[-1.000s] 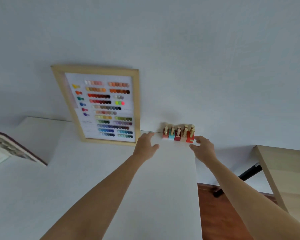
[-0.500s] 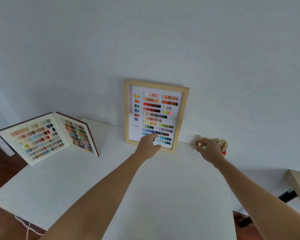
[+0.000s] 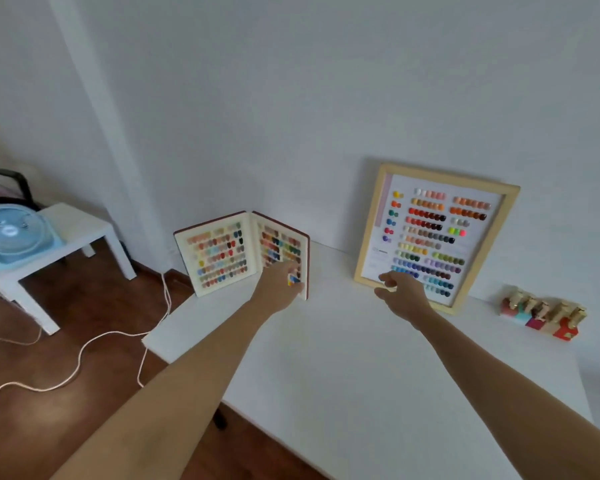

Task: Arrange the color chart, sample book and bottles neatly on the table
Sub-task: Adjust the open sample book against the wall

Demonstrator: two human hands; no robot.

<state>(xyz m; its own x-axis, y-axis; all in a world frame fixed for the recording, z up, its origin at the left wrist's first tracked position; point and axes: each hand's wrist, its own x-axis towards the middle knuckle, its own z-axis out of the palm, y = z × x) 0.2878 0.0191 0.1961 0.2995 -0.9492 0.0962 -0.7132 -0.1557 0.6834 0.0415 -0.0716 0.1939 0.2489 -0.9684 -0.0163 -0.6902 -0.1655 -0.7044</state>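
Observation:
The sample book (image 3: 222,254) stands open at the table's back left, its swatch pages facing me. My left hand (image 3: 280,287) reaches its right page, fingertips against the lower part of that page. The framed color chart (image 3: 433,233) leans on the wall at the middle back. My right hand (image 3: 400,292) hovers in front of the chart's lower left corner with loosely curled fingers and holds nothing. A row of several small bottles (image 3: 542,315) with gold caps stands at the back right, apart from both hands.
The white table (image 3: 361,382) ends at its left edge close to the book. On the floor to the left stand a low white side table (image 3: 80,226) with a blue fan (image 3: 9,233), and a pale cord (image 3: 80,355) trails across the wooden floor.
The view swung left. My right hand left the bottles and moved to the chart's lower corner. My left hand moved from the chart to the sample book's right page.

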